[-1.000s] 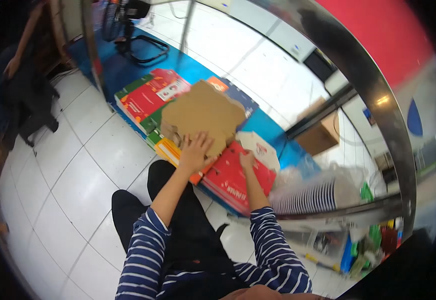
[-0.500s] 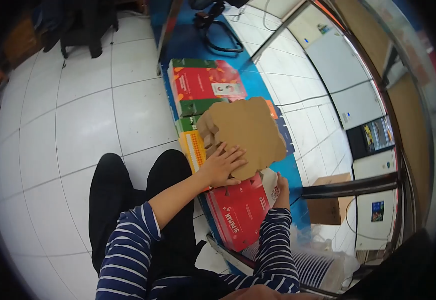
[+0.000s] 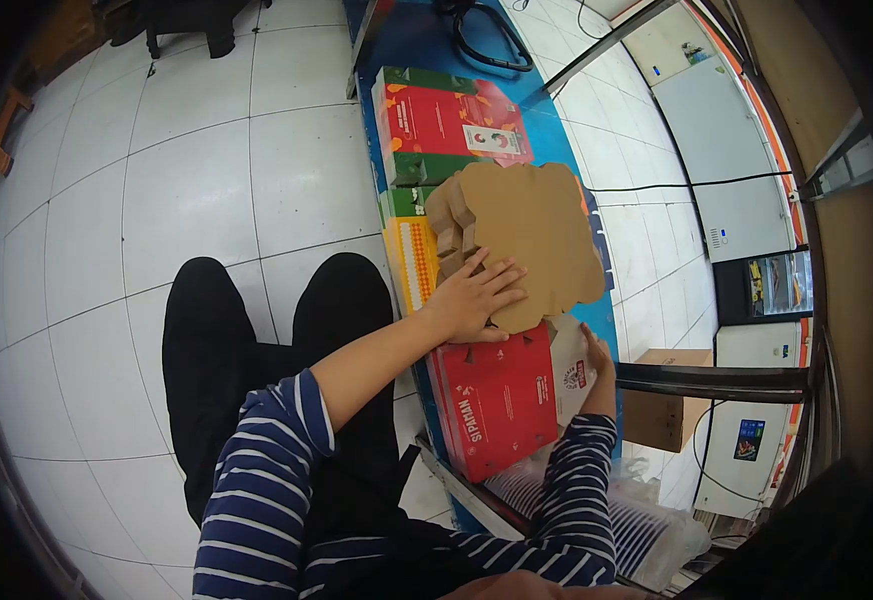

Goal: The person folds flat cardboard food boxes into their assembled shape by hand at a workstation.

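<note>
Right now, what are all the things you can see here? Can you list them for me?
Flat cardboard sheet: one, brown, on top of the printed boxes, under the left hand.
Flat printed boxes: several, red, green and yellow, lying in a row on the blue strip.
Red box: one, nearest the person, with white lettering.
White carton: one, by the red box, at the right hand.
Blue strip: one, along the white tiled floor.
Brown box: one, at the right, behind a metal bar.
Legs: two, in black.
Sleeves: two, blue and white striped.
Left hand: flat on the cardboard sheet.
Right hand: on the white carton.
</note>
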`<state>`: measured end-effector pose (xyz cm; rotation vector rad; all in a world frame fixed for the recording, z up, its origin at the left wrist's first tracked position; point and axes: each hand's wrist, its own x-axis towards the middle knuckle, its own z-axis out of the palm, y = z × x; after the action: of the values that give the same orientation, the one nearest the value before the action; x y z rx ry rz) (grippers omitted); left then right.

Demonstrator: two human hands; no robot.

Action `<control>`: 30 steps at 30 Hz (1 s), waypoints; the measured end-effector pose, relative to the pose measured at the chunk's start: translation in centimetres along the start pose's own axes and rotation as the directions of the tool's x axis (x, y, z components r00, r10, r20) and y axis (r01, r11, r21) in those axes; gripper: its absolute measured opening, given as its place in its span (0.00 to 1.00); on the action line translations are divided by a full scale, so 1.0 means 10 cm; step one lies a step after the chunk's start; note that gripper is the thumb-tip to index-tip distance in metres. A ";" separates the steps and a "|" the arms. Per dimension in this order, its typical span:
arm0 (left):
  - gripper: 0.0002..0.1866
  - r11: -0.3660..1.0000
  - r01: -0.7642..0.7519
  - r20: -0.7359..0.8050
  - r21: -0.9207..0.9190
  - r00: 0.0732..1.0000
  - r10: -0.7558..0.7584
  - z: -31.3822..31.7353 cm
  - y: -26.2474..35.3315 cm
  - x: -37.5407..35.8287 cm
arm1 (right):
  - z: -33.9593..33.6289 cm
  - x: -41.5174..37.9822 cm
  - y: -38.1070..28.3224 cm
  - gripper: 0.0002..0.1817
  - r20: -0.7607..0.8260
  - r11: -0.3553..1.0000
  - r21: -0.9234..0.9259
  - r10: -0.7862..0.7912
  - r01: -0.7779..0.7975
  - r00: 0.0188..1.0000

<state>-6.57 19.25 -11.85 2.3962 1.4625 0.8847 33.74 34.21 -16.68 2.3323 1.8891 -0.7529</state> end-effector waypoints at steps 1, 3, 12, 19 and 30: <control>0.34 1.000 0.001 0.003 0.009 1.000 -0.001 0.00 0.00 0.00 | -0.13 -0.19 -0.13 0.45 0.007 1.000 0.019 -0.001 0.001 1.000; 0.34 1.000 -0.005 0.001 0.019 1.000 0.005 0.00 0.00 0.01 | -0.36 -0.36 -0.19 0.40 0.078 0.997 0.079 -0.026 0.020 0.997; 0.35 0.999 -0.026 0.044 0.043 0.999 0.024 -0.05 0.02 0.04 | -1.25 -1.42 -1.04 0.23 0.275 0.995 -0.100 0.056 -0.030 0.960; 0.44 0.935 -0.079 0.112 -0.345 0.986 0.124 -0.48 0.48 0.19 | -1.07 -3.04 -1.90 0.26 -0.065 0.988 0.025 -0.147 0.149 0.987; 0.26 0.612 -0.098 -0.056 -0.785 0.995 0.087 -0.87 1.05 -0.72 | -0.84 -4.40 -2.21 0.22 -0.280 0.867 -0.113 -0.496 0.485 0.822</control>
<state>-6.23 6.73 -2.87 1.7699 0.6800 1.2374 10.01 2.61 13.90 2.0377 2.6681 -0.3834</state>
